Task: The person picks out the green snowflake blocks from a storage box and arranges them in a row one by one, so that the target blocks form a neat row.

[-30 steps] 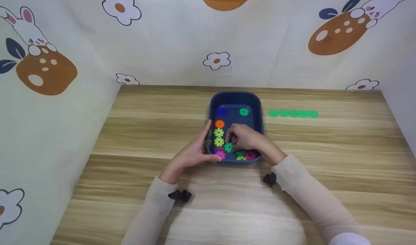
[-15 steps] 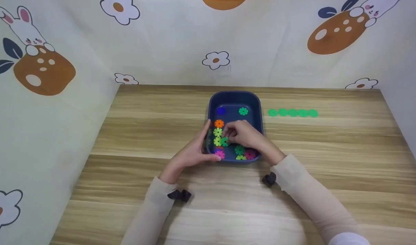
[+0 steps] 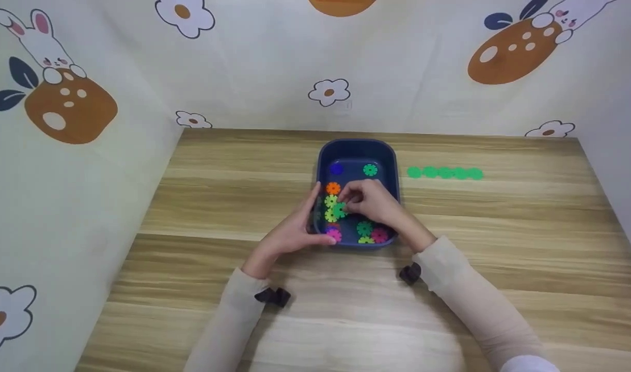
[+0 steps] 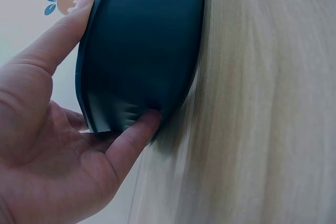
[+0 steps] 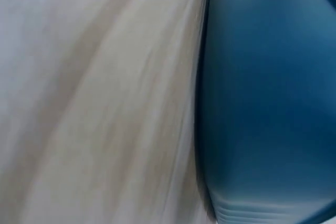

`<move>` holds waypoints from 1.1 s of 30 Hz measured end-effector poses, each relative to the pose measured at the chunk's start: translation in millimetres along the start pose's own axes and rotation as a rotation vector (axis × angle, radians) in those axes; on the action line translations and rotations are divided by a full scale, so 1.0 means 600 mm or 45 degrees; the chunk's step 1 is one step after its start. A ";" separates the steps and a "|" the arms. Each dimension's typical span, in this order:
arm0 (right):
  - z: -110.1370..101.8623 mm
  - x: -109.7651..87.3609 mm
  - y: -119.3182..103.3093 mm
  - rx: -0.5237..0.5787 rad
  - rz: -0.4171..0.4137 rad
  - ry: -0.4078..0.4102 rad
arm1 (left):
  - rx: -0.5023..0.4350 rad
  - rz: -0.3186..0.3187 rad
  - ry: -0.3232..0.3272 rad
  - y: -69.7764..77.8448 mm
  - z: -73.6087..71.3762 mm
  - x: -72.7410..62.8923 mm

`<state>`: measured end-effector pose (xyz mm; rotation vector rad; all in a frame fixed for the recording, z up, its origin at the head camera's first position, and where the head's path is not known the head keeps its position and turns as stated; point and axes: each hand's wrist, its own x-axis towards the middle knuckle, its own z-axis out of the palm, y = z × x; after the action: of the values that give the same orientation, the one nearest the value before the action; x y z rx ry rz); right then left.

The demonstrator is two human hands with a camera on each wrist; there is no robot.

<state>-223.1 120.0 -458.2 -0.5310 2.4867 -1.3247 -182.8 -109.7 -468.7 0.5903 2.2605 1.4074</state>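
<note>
Head view: my right hand (image 3: 373,202) edge-pinches a green disc (image 3: 338,211) over the tub (image 3: 356,150) my left hand (image 3: 294,232) grips; scant hold could slip.

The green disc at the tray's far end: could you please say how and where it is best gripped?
Probably pinch the green disc by opposite edges of its notched rim, from above: it appears flat inside the tray, whose walls surround it.

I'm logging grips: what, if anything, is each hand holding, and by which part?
The right hand pinches a green disc by its right edge; the left hand holds the box at its near-left corner.
</note>
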 end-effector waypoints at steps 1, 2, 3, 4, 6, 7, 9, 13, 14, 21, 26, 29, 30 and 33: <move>0.000 -0.001 0.000 0.017 0.000 0.010 | 0.001 0.003 0.000 0.000 0.000 0.000; -0.001 -0.002 0.000 0.030 -0.002 0.020 | 0.001 0.005 0.001 0.000 0.000 0.000; -0.001 -0.003 -0.001 0.042 -0.004 0.027 | -0.002 0.008 0.001 0.000 0.000 0.000; -0.002 -0.004 -0.001 0.047 -0.008 0.033 | -0.003 0.006 0.002 0.000 0.000 0.000; -0.006 -0.006 -0.004 0.039 -0.020 0.048 | -0.004 0.005 0.006 0.000 0.000 0.000; -0.008 -0.007 -0.005 0.027 -0.029 0.058 | -0.006 0.002 0.008 0.000 0.000 -0.001; -0.014 -0.008 -0.008 0.009 -0.037 0.079 | -0.008 0.007 0.012 0.000 0.000 -0.002; -0.030 -0.010 -0.017 0.004 -0.038 0.127 | -0.012 0.011 0.019 -0.002 -0.001 -0.003; -0.035 -0.010 -0.020 0.010 -0.035 0.138 | -0.016 0.015 0.019 -0.002 -0.001 -0.003; -0.064 -0.015 -0.027 0.056 -0.044 0.196 | -0.022 0.012 0.017 -0.003 -0.002 -0.002; -0.086 -0.022 -0.029 0.108 -0.036 0.232 | -0.006 -0.013 0.021 -0.002 -0.001 0.000; -0.102 -0.027 -0.029 0.116 -0.022 0.261 | 0.004 -0.019 0.031 -0.001 0.000 0.000; -0.108 -0.029 -0.029 0.115 -0.018 0.273 | 0.008 -0.021 0.031 -0.001 0.001 0.000; -0.126 -0.033 -0.028 0.118 -0.008 0.314 | 0.013 -0.020 0.032 -0.001 0.002 -0.001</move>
<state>-232.5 175.8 -401.9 -0.3745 2.5990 -1.5850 -182.1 -109.3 -469.4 0.5601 2.2883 1.4040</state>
